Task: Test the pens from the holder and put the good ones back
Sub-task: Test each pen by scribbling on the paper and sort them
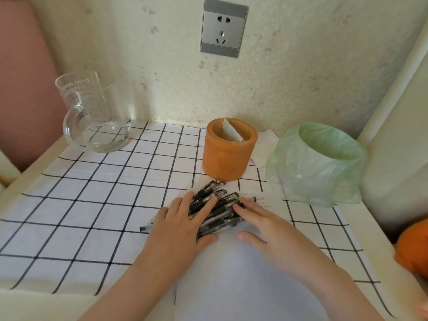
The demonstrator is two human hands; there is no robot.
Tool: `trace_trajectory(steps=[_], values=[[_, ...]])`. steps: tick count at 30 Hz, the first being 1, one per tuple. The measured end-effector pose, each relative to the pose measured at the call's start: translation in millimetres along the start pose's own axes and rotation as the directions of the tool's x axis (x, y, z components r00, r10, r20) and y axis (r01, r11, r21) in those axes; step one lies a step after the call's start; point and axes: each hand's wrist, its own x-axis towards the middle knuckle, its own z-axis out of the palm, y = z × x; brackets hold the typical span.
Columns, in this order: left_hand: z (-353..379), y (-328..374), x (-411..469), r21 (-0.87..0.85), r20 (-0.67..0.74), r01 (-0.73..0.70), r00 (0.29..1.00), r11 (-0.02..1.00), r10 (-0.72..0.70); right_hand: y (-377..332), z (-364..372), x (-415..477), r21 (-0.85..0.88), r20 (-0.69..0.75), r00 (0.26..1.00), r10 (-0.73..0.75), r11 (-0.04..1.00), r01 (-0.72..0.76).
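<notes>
Both our hands lie flat on a pile of pens (222, 206), with fingers straight and nothing gripped. Our left hand (183, 225) covers the left side of the pile, its fingers spread across the black barrels and its thumb beside their near ends. Our right hand (261, 224) rests its fingertips on the right side of the pile, thumb held apart on the sheet of paper (231, 279) below. The pens lie side by side, slanting up to the right, partly on that sheet and partly on the checked cloth (92, 195) that covers the table. One pen end (146, 227) sticks out to the left past our left hand.

Just beyond the pile stands the orange pen holder (228, 156), upright, with a folded white slip (229, 132) inside it and no pens showing. To its right sits a small bin (317, 165) lined with a pale green bag. A clear glass jug (92, 117) stands at the far left corner of the cloth. On the wall above is a grey socket (223, 27). At the right edge we see part of something orange (414, 246), too cut off to identify.
</notes>
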Motion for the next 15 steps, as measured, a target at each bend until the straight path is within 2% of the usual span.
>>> trace_trajectory(steps=[3, 6, 9, 12, 14, 15], values=[[0, -3, -4, 0.052, -0.004, 0.033, 0.999, 0.998, -0.033, -4, 12, 9, 0.038, 0.008, 0.997, -0.070, 0.997, 0.070], [-5, -6, -7, 0.075, 0.075, 0.092, 0.992, 0.993, -0.097, -9, 21, 20, 0.030, 0.028, 0.984, -0.178, 0.984, 0.177], [-7, -6, -7, 0.036, 0.107, 0.137, 0.984, 0.990, -0.140, -16, 26, 30, 0.027, 0.027, 0.974, -0.224, 0.974, 0.223], [-18, -2, -6, 0.003, 0.126, 0.177, 0.976, 0.984, -0.176, -18, 23, 30, 0.031, -0.061, 0.983, -0.171, 0.984, 0.173], [-14, -4, -7, -0.054, 0.162, 0.214, 0.966, 0.975, -0.203, -17, 18, 27, 0.023, -0.180, 0.980, -0.083, 0.996, 0.088], [-15, -5, -7, -0.067, 0.150, 0.180, 0.974, 0.981, -0.168, -17, 15, 24, 0.032, -0.243, 0.969, -0.039, 0.998, 0.049]])
